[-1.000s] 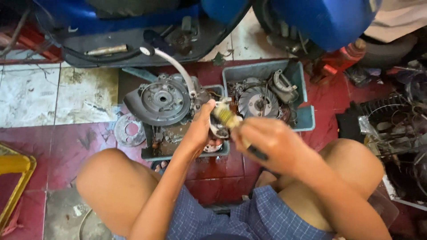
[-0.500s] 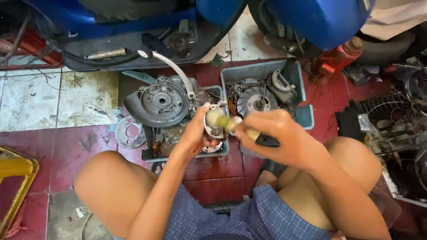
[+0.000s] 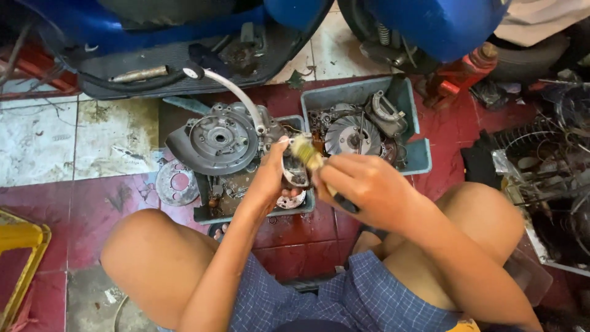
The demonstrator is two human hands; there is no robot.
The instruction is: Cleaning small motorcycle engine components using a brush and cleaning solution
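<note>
A workshop floor point(image 3: 55, 147) of worn red and pale tiles was seen from above, with a blue scooter point(image 3: 442, 21) parked along its far edge and a heap of wire and metal scrap point(image 3: 553, 166) against its right edge. Two grey trays stood side by side on the floor in front of the squatting person's knees. In the left tray point(image 3: 206, 214) a round engine casing point(image 3: 215, 141) lay at the far left corner; the right tray point(image 3: 402, 98) was filled with a finned flywheel point(image 3: 351, 136) and other parts. A loose round plate point(image 3: 175, 182) lay on the tiles just beside the left tray's left edge.

The left hand point(image 3: 270, 175) was closed around a small curved metal part point(image 3: 296, 178), held above the near right corner of the left tray. The right hand point(image 3: 362, 184) was clenched on the dark handle of a brush point(image 3: 307, 154), whose yellowish bristles were touching that part.

The part was judged to be mid-cleaning: grime was visible in the tray, and the other pieces looked unbrushed, so most seemed left to do. Little open room was left between the trays and the knees; freer floor was seen toward the left edge, short of a yellow frame point(image 3: 21, 258).
</note>
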